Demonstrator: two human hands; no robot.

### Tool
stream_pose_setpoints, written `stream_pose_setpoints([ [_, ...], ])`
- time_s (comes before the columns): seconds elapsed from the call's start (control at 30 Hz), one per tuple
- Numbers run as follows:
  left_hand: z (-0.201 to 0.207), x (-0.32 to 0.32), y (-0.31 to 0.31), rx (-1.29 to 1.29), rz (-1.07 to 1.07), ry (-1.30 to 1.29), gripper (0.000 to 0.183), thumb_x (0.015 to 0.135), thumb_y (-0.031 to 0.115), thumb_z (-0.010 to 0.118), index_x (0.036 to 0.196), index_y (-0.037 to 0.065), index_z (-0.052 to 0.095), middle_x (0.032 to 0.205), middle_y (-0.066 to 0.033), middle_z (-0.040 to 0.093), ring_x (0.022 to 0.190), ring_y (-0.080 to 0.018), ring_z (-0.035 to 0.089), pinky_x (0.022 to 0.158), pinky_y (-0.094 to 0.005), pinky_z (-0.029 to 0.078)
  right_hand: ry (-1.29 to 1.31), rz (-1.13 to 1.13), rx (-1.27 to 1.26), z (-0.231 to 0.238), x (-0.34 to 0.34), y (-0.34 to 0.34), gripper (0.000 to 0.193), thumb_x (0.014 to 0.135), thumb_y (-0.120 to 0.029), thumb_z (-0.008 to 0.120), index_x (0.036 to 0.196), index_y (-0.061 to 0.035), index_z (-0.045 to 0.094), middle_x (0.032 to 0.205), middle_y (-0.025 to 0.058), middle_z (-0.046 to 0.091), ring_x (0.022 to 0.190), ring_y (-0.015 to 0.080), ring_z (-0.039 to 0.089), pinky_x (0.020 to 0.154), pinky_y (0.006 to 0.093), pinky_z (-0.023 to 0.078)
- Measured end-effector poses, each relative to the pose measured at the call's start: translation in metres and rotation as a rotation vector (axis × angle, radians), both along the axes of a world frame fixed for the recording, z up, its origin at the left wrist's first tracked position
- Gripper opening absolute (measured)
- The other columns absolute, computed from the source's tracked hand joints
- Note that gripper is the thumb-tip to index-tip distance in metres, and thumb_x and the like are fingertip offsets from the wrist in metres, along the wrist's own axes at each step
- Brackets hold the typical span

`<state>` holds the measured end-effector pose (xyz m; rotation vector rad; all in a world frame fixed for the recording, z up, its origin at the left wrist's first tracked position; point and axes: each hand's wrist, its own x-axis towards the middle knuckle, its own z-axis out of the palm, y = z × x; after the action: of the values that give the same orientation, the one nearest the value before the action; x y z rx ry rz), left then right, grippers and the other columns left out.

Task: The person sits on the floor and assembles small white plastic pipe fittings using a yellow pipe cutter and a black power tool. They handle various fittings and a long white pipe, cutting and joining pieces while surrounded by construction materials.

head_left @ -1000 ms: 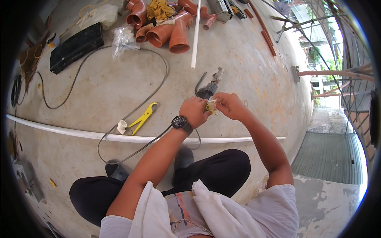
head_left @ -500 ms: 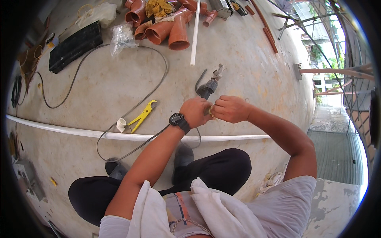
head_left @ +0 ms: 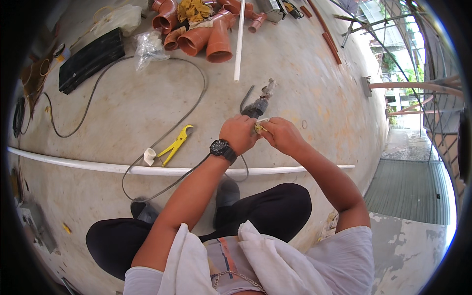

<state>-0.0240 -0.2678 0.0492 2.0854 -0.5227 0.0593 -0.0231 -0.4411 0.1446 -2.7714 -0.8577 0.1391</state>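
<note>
Left hand: curled at the near end of the dark power tool, its fingertips meeting the right's; whether the left hand clasps the tool or the small piece cannot be told.
Right hand: thumb and fingers of the right hand pinch a small yellow-and-white piece, just beyond the long white pipe.
Power tool: on the floor beyond the pipe, metal-headed end pointing away from it.
Pipe cutter: yellow-handled pipe cutter, just beyond the pipe, beside a white pipe fitting.
Clear plastic bag: crumpled clear plastic bag, well beyond the pipe; contents indistinct.
White plastic bag: pale, bunched white plastic bag, farther still from the pipe; contents hidden.
Orange pipe fittings: heaped orange pipe fittings, far beyond the pipe, open mouths showing, yellow cloth on top.
</note>
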Motion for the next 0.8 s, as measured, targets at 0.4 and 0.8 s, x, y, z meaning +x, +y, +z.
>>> stream_pose_setpoints([
  [0.4,0.008,-0.004,-0.001,-0.103,0.010,0.021,0.042,0.076,0.032,0.085,0.107,0.007,0.072,0.096,-0.0097,0.071,0.094,-0.0296,0.067,0.082,-0.0424,0.055,-0.132,0.375,-0.243,0.007,0.031,-0.015,0.018,0.089,-0.024,0.069,0.077,-0.0120,0.064,0.079,0.0045,0.057,0.077,0.0257,0.060,0.068,0.0392,0.049],
  [0.8,-0.038,-0.007,-0.046,0.147,0.232,-0.061,0.017,0.082,0.016,0.067,0.098,0.009,0.066,0.093,-0.0094,0.067,0.089,-0.0302,0.064,0.077,-0.0441,0.052,0.173,-0.517,-0.278,-0.073,0.017,-0.004,0.039,0.096,-0.031,0.055,0.076,-0.0029,0.073,0.090,0.0257,0.071,0.081,0.0421,0.070,0.070,0.0520,0.056],
])
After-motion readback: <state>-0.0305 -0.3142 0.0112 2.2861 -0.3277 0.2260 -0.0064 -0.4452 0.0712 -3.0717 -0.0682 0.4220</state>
